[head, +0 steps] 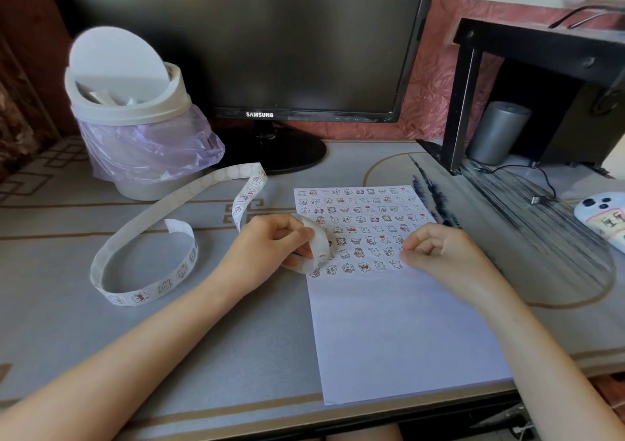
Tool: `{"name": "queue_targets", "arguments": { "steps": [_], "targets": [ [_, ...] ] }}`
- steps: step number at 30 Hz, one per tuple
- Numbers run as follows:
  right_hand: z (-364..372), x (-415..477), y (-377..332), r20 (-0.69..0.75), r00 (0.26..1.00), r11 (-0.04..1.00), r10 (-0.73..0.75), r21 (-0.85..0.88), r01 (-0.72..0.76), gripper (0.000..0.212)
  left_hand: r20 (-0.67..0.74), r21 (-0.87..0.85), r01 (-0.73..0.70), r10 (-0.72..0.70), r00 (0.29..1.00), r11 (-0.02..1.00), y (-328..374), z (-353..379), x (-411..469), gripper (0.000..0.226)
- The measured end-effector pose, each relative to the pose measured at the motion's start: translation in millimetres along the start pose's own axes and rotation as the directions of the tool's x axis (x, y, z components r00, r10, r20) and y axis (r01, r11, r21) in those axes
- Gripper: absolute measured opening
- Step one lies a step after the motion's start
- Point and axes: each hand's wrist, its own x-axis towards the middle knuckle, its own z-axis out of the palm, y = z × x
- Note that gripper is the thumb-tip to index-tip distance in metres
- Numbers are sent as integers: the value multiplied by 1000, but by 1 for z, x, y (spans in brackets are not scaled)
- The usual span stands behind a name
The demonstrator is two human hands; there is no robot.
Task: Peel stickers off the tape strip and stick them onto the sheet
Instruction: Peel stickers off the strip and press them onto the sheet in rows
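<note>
L hand pinches a curled bit of the tape strip btw thumb & fingers, right over the sheet's left edge. From that hand the strip runs up and away, bends back near the bin, then loops on the table out past the L wrist.

R hand: fingers curled, thumb & forefinger tips together, down on the sheet at the right end of the sticker rows. Can't tell if a sticker is btw them.

Rows fill the sheet beyond both hands. Wrist-side of the R hand the paper is bare down to its near edge, close to the table's front edge. Bare table under the L forearm. Monitor stands well beyond the hands; black shelf sits beyond & outside the R hand.
</note>
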Motion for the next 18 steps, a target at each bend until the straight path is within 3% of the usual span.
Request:
{"name": "queue_targets", "arguments": {
  "steps": [7,18],
  "targets": [
    [3,2,1,-24,1000,1000,-3,13,3,17,3,-1,2,-2,1000,1000,1,-1,0,20],
    [3,1,-16,-25,997,997,-72,13,72,9,-10,-41,-18,17,1000,999,6,0,-3,19]
  ]
}}
